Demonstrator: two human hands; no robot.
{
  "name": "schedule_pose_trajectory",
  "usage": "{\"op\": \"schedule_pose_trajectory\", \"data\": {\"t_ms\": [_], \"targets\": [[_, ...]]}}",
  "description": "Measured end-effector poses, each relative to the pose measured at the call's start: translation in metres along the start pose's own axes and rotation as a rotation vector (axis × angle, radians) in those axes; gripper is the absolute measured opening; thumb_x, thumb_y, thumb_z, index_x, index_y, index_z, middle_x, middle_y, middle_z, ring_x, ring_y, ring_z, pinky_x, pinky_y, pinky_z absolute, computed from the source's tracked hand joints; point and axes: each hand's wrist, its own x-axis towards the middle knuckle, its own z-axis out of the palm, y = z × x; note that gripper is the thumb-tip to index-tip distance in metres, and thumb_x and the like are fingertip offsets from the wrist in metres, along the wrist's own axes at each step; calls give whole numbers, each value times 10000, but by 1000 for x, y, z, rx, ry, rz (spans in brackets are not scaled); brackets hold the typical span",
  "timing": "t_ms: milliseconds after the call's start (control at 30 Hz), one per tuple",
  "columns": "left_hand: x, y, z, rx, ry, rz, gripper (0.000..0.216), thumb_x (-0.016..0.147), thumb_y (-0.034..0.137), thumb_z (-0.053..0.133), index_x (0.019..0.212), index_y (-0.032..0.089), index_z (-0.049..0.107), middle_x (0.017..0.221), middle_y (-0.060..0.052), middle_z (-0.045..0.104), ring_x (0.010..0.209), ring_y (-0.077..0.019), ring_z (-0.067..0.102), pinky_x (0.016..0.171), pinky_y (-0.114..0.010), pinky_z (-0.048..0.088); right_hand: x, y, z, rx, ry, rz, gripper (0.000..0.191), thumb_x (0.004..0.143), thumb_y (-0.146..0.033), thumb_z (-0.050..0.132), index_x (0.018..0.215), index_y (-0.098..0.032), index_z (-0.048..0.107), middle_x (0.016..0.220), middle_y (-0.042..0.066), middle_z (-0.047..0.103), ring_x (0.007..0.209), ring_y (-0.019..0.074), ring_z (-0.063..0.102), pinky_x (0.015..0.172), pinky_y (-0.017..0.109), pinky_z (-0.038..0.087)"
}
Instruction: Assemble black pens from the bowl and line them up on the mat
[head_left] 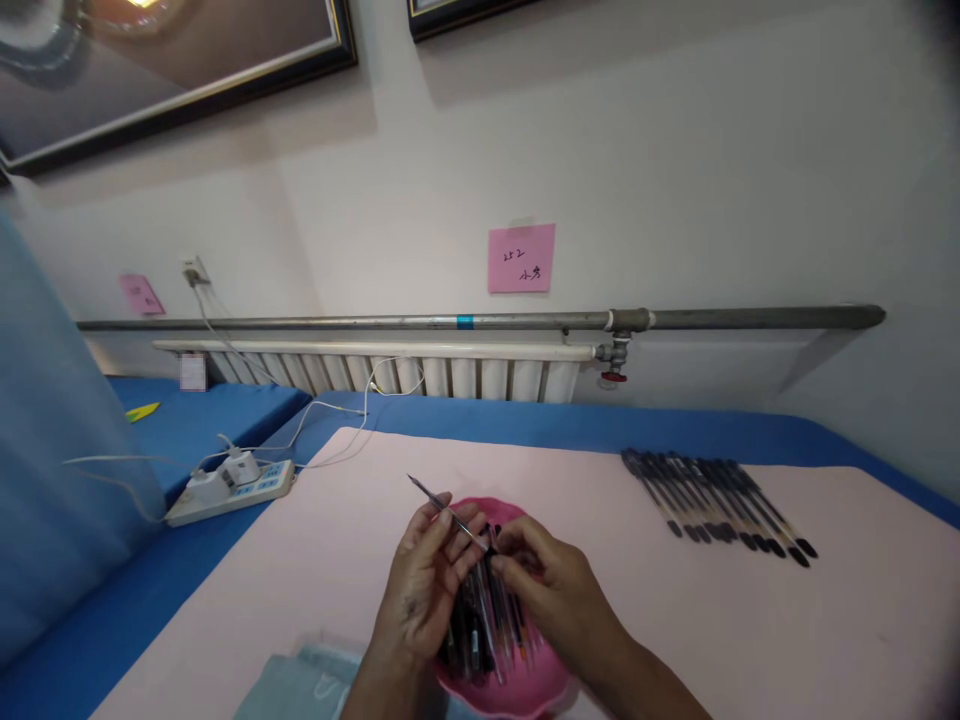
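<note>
While both hands work over the pink bowl [517, 695] at the near edge of the tabletop [825, 640], the left hand [424, 590] pinches a thin refill [442, 505] between thumb and fingers; its tip points up and away to the left. Left grip: narrow, closed on the refill. Right hand [551, 590] meets the refill's near end just above the bowl, fingertips pressed together there; whether it grips the refill itself or a barrel slid over it cannot be told from this view.

Bowl contents: a loose heap of pen parts [484, 630], dark barrels and refills, some with orange tips, lying crosswise. Count not readable. A pale green cloth or bag [300, 690] lies just left of the bowl, partly cut off by the frame edge.

Farther right, well apart from the hands: a row of pens [716, 505], laid side by side, all slanted the same way, caps on. Judged as finished pieces; the heap in the bowl judged as what is left, and it looks the larger share.

Left, on the blue cover [112, 620]: a power strip [232, 490] with chargers plugged in, white cables running back toward the wall. Behind: radiator [390, 370], a pipe [450, 322] above it, a pink note [521, 258] on the wall.
</note>
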Motion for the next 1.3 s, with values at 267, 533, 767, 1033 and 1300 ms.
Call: {"op": "schedule_pose_trajectory", "data": {"t_ms": [267, 533, 767, 1033, 1300], "targets": [[0, -5, 0, 75, -8, 55, 271, 695, 210, 726, 893, 174, 545, 849, -84, 714, 805, -209, 692, 743, -313, 531, -3, 1, 1, -49, 51, -83, 110, 819, -206, 472, 753, -218, 559, 732, -3, 639, 674, 153, 602, 623, 269, 485], [-2, -9, 0, 229, -37, 61, 248, 633, 274, 768, 767, 134, 613, 765, -62, 696, 672, -140, 648, 674, -256, 517, -6, 10, -2, -295, 16, -349, 162, 892, -175, 395, 824, -226, 534, 784, 10, 616, 731, 157, 609, 683, 292, 488], [-3, -10, 4, 231, -30, 86, 243, 626, 289, 768, 726, 143, 601, 693, -35, 684, 612, -128, 636, 636, -243, 512, -6, 7, -2, -295, 61, -411, 168, 879, -158, 399, 860, -238, 546, 810, 18, 633, 754, 162, 614, 677, 290, 503], [-4, -17, 5, 192, 6, 84, 238, 627, 285, 767, 730, 140, 609, 709, -42, 685, 625, -119, 630, 633, -228, 501, -5, 9, -2, -223, 111, -304, 127, 880, -192, 436, 841, -230, 551, 773, 5, 638, 705, 150, 619, 651, 262, 486], [-1, -14, 2, 231, 7, 91, 219, 630, 267, 760, 699, 137, 598, 658, -26, 668, 599, -106, 606, 617, -217, 482, -3, 6, -4, -232, 17, -233, 168, 825, -175, 518, 974, -239, 562, 917, 8, 664, 824, 172, 627, 721, 286, 496]]}}
